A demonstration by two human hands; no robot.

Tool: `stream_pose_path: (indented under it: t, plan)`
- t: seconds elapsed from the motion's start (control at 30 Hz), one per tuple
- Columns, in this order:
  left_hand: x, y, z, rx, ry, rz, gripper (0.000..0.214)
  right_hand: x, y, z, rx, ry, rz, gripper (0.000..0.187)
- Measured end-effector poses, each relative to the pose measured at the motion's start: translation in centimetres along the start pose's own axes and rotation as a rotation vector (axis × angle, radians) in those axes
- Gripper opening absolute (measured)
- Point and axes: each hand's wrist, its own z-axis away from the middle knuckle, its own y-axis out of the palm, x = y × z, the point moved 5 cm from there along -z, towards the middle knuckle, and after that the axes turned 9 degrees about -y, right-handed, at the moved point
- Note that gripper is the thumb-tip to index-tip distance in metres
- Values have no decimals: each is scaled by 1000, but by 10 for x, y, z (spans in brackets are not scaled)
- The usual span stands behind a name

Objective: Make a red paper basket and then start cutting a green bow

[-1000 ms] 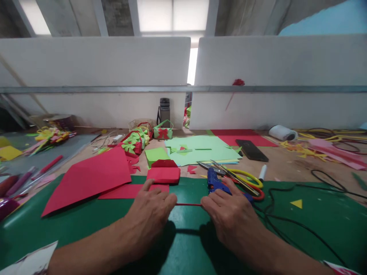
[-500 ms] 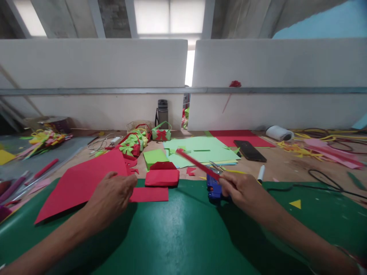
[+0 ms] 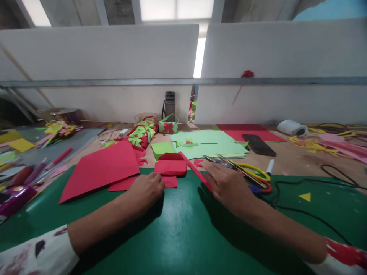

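My right hand [image 3: 228, 185] is closed on a narrow red paper strip [image 3: 195, 170] that slants up to the left toward a folded red paper box [image 3: 171, 165]. My left hand [image 3: 146, 190] rests with curled fingers on a flat red paper piece [image 3: 120, 185] on the green mat [image 3: 177, 233], just below the box. The blue glue gun is mostly hidden behind my right hand.
A large red sheet [image 3: 100, 168] lies left. Scissors [image 3: 243, 170] and black cords [image 3: 301, 210] lie right of my right hand. Light green sheets [image 3: 209, 143], a phone [image 3: 258, 144], a marker [image 3: 269, 167], paper baskets [image 3: 168, 126] and a bottle [image 3: 169, 103] sit farther back.
My right hand lifted the red strip from the mat and has brought it left toward the red box. My left hand let go of the strip, swung left, then returned to the flat red piece.
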Motion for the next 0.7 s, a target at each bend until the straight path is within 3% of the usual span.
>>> stream_pose_path:
  t: [0.1, 0.2, 0.33, 0.47, 0.7]
  plan:
    - [-4, -3, 0, -14, 13, -24, 17, 17, 5, 10, 38, -162, 68, 26]
    - [-13, -8, 5, -31, 42, -25, 17, 25, 11, 19, 39, -197, 87, 18]
    - [-24, -9, 12, -17, 68, 17, 14, 34, 22, 25, 73, -289, 124, 23]
    - [-15, -6, 12, 36, -64, 23, 19, 40, 30, 26, 125, -395, 156, 16]
    - [-3, -16, 9, 62, -162, -2, 24, 41, 36, 26, 176, -406, 198, 18]
